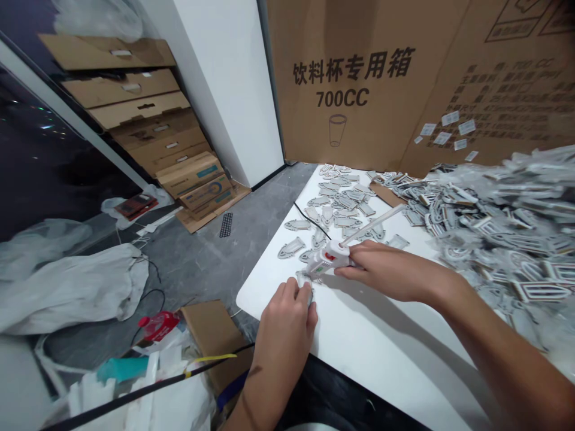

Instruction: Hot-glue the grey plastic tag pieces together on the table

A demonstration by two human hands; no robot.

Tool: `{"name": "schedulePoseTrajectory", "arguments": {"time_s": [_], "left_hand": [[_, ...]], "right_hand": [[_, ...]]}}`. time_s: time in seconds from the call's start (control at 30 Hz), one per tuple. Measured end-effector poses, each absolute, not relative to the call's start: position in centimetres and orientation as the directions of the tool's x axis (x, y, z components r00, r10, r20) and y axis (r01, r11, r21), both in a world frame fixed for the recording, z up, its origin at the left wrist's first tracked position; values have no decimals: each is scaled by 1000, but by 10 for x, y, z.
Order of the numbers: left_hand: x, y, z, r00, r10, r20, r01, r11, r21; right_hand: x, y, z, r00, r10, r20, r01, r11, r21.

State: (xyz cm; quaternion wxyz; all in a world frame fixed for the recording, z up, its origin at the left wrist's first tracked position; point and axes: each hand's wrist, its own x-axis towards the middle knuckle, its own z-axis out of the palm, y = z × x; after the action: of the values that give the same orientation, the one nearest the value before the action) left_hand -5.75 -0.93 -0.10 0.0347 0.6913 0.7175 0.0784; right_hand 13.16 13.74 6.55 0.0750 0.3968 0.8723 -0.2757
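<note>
My right hand (pixel 386 269) is wrapped round a white hot glue gun (pixel 330 257) with a red switch, a long pale glue stick (pixel 375 224) jutting from its back and a black cord. The gun points down and left, close to the fingertips of my left hand (pixel 285 320). Those fingers pinch a small grey flat piece (pixel 304 278) at the table's left edge; they hide most of it. Whether the nozzle touches the piece, I cannot tell. Just beyond the gun, similar grey pointed pieces (pixel 291 246) lie spread over the white table (pixel 372 335).
A heap of bagged grey and white pieces (pixel 516 239) covers the table's right side. Behind stands a large cardboard box (pixel 350 36). Left of the table, a floor-level pile of rubbish holds a red-labelled bottle (pixel 159 326). Stacked cartons (pixel 148 114) lean farther back.
</note>
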Motion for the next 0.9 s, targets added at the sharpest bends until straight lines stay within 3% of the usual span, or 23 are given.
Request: {"name": "schedulePoseTrajectory", "arguments": {"time_s": [0.33, 0.9], "left_hand": [[-57, -9, 1, -38, 999, 35, 986, 32, 165], [-57, -11, 1, -5, 996, 90, 992, -6, 126]], "right_hand": [[132, 135, 71, -657, 675, -337, 751, 545, -371], [33, 114, 146, -617, 642, -456, 727, 686, -17]]}}
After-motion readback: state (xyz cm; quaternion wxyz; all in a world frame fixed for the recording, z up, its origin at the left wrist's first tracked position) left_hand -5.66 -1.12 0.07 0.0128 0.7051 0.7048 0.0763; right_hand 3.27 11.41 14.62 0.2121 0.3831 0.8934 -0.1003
